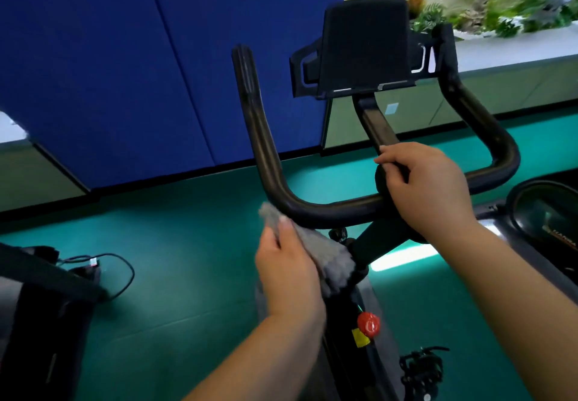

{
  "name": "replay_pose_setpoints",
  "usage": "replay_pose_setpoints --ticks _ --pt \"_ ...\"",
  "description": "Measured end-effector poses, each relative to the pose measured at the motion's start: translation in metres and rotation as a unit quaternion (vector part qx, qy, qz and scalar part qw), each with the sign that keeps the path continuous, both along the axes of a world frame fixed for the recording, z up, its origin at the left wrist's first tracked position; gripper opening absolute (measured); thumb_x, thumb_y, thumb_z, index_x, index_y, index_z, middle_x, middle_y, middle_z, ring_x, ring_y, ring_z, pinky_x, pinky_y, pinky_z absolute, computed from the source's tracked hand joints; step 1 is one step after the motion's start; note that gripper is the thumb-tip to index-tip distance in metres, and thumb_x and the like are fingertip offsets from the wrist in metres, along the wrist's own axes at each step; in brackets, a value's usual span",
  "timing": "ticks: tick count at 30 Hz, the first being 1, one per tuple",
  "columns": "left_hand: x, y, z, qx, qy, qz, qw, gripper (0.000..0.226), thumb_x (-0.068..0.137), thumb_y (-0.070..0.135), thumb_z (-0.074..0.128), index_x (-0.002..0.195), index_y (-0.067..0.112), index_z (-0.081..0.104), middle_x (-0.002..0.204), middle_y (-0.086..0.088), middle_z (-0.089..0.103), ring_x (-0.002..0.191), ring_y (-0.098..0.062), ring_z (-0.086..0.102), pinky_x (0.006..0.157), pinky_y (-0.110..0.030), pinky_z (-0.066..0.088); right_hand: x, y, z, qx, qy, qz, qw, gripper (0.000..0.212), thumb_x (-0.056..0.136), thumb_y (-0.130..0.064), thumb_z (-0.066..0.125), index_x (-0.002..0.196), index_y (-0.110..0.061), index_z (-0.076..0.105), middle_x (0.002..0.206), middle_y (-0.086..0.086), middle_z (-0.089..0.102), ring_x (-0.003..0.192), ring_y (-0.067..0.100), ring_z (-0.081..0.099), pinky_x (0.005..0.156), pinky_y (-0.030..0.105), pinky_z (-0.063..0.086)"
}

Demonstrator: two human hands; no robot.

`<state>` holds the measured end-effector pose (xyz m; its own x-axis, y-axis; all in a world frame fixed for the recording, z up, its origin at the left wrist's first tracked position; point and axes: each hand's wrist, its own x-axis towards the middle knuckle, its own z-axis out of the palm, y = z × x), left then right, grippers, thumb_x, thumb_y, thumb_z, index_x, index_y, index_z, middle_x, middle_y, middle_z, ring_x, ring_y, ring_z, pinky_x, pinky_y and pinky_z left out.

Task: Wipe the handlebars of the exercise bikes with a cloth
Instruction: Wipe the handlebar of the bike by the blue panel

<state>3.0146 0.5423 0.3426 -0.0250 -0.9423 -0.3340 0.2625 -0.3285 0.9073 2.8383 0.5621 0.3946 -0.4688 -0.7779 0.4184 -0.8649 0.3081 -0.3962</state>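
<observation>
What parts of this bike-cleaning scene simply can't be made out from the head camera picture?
- Handlebar centre: covered by the right hand.
- Cloth: partly behind the left hand; whether it touches the bar is unclear.
- Holder: only its back shows, so no screen is visible.
- Plants: blurred.
- Second machine: cut off by the left edge.
- Yellow label: too small to read.

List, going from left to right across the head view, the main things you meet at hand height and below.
Black cable on the floor → left hand holding the grey cloth → red knob → right hand gripping the handlebar.
</observation>
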Motion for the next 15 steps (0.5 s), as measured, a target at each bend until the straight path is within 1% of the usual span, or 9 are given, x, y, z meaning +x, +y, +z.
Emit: replay_pose_setpoints --ticks 1,3,4,6,7,8,11,13,15 --pt "-0.003 0.011 0.001 0.018 0.001 -0.012 1.0 0.027 0.098 0.036 0.046 0.086 0.025 0.068 0.082 -0.001 0.072 0.086 -0.021 0.069 0.075 -0.037 0.056 0.0 0.001 0.0 0.0 0.001 0.004 1.0 0.021 0.089 -0.013 0.056 0.098 -0.022 0.073 0.109 -0.008 0.07 0.104 0.016 0.059 0.083 0.021 0.037" --pt "-0.008 0.015 0.005 0.043 0.003 -0.003 0.999 0.031 0.098 0.035 0.046 0.08 0.025 0.068 0.078 -0.004 0.072 0.082 -0.026 0.069 0.073 -0.041 0.057 -0.001 0.002 0.001 0.004 -0.004 0.012 1.0 0.022 0.088 -0.012 0.056 0.097 -0.023 0.073 0.107 -0.008 0.07 0.102 0.016 0.06 0.081 0.022 0.037" --pt "-0.008 0.008 0.006 0.042 0.008 0.019 0.999 0.029 0.098 0.034 0.045 0.084 0.024 0.069 0.081 -0.006 0.072 0.084 -0.029 0.069 0.077 -0.045 0.056 -0.003 0.002 0.002 0.009 -0.007 0.018 1.0 0.021 0.089 -0.013 0.056 0.097 -0.023 0.073 0.106 -0.009 0.07 0.103 0.016 0.059 0.08 0.022 0.037" --pt "-0.006 -0.008 0.01 0.024 0.017 0.068 0.997 0.028 0.099 0.03 0.044 0.107 0.015 0.066 0.099 -0.011 0.071 0.096 -0.032 0.067 0.088 -0.051 0.052 -0.006 0.003 0.003 0.017 -0.011 0.032 0.999 0.02 0.089 -0.015 0.056 0.096 -0.025 0.072 0.106 -0.011 0.069 0.104 0.015 0.058 0.082 0.021 0.036" --pt "-0.005 -0.014 0.011 0.015 0.014 0.084 0.996 0.03 0.1 0.028 0.043 0.116 0.01 0.062 0.107 -0.013 0.069 0.101 -0.031 0.065 0.093 -0.051 0.05 -0.008 0.004 0.003 0.017 -0.014 0.038 0.999 0.02 0.089 -0.015 0.056 0.096 -0.025 0.072 0.106 -0.011 0.069 0.105 0.015 0.058 0.084 0.022 0.037" --pt "-0.005 -0.015 0.01 0.009 0.013 0.092 0.996 0.032 0.1 0.028 0.043 0.118 0.009 0.061 0.109 -0.013 0.069 0.103 -0.03 0.065 0.094 -0.051 0.049 -0.009 0.004 0.004 0.015 -0.018 0.044 0.999 0.02 0.089 -0.015 0.057 0.096 -0.025 0.072 0.106 -0.011 0.069 0.105 0.015 0.058 0.085 0.022 0.037" --pt "-0.014 0.009 0.003 0.029 0.008 0.062 0.998 0.028 0.099 0.033 0.045 0.101 0.015 0.066 0.093 -0.006 0.072 0.093 -0.025 0.069 0.089 -0.05 0.052 -0.01 0.006 0.003 0.012 -0.02 0.051 0.998 0.019 0.089 -0.015 0.057 0.096 -0.025 0.072 0.106 -0.011 0.069 0.105 0.015 0.057 0.084 0.023 0.038" --pt "-0.02 0.027 0.001 0.037 0.023 0.015 0.999 0.029 0.098 0.033 0.046 0.085 0.019 0.068 0.087 -0.009 0.072 0.088 -0.028 0.069 0.086 -0.052 0.053 -0.01 0.006 0.003 0.012 -0.02 0.05 0.998 0.019 0.089 -0.015 0.056 0.096 -0.025 0.071 0.106 -0.012 0.068 0.105 0.014 0.057 0.083 0.022 0.037" --pt "-0.019 0.033 0.002 0.037 0.026 -0.012 0.999 0.031 0.098 0.032 0.047 0.078 0.019 0.067 0.086 -0.012 0.072 0.086 -0.029 0.069 0.082 -0.049 0.055 -0.009 0.006 0.002 0.011 -0.019 0.048 0.999 0.019 0.09 -0.016 0.056 0.096 -0.026 0.071 0.106 -0.012 0.068 0.105 0.013 0.056 0.082 0.022 0.037"
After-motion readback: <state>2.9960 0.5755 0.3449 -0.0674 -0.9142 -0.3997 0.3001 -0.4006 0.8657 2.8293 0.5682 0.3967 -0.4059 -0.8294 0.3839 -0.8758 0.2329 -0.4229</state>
